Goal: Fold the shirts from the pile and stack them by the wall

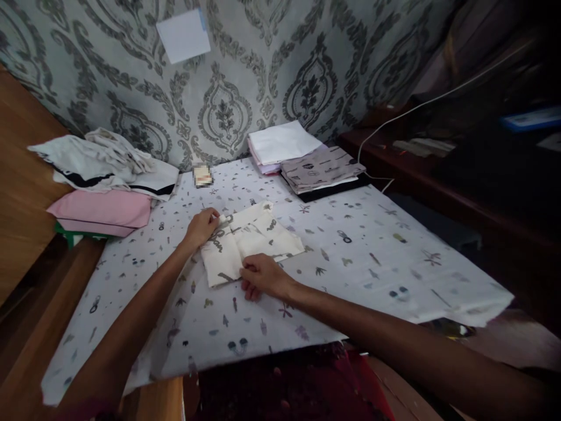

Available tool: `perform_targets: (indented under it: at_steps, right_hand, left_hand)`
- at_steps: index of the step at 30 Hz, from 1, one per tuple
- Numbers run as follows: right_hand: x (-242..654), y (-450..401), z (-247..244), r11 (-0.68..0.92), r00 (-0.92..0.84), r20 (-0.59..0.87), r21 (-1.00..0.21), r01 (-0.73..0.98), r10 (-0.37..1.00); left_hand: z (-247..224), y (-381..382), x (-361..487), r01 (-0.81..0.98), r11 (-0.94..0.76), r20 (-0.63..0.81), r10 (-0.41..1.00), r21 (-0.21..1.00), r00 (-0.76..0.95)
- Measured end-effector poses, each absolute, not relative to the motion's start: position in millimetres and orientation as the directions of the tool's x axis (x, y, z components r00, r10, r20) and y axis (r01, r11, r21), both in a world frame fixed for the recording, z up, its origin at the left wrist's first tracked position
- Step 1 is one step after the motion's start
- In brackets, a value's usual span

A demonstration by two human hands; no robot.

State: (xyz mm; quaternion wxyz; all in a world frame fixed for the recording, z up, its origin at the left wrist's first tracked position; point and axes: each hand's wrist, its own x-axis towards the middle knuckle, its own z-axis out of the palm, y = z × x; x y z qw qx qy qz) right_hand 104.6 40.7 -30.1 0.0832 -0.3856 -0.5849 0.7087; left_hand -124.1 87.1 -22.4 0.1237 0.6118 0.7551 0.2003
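A cream cloth garment with dark printed lettering lies partly folded in the middle of the table; its exact kind cannot be told. At its far left corner, my left hand pinches the edge between thumb and fingers. My right hand grips the near edge of the fold, fingers curled. The left part of the cloth is doubled over, while the right part spreads out to a pointed corner.
A patterned white sheet covers the table. Clothes are heaped over a pink folded piece at left. Folded white and grey fabrics lie at the back. A small card stands near the wall; a white cable hangs right.
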Motion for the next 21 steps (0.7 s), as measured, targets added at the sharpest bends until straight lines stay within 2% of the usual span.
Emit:
perform_targets:
  at_steps: [4,7,11,16,21]
  right_hand:
    - [112,48,-24,-0.193,-0.686,-0.394,-0.915,0.353,0.612]
    - [115,58,-20,-0.106,-0.655,-0.355,-0.916,0.387,0.668]
    - [108,64,-17,-0.183,-0.662,-0.430,-0.893,0.411,0.614]
    - [91,63,-15,-0.300,-0.619,-0.509,-0.858,0.416,0.598]
    - [81,64,-16,-0.322,-0.593,-0.506,-0.861,0.394,0.626]
  left_hand:
    - [-14,58,-109,0.932,0.095,0.174,0.971,0.350,-0.164]
    - [-17,21,-93,0.941,-0.034,0.278,0.958,0.337,-0.065]
    - [-34,-26,-85,0.935,-0.118,0.286,0.958,0.335,0.019]
    - [-45,-59,-97,0.907,-0.153,0.285,0.958,0.393,0.038]
    - [-42,-68,-96,0.913,-0.269,0.356,0.922,0.308,0.151]
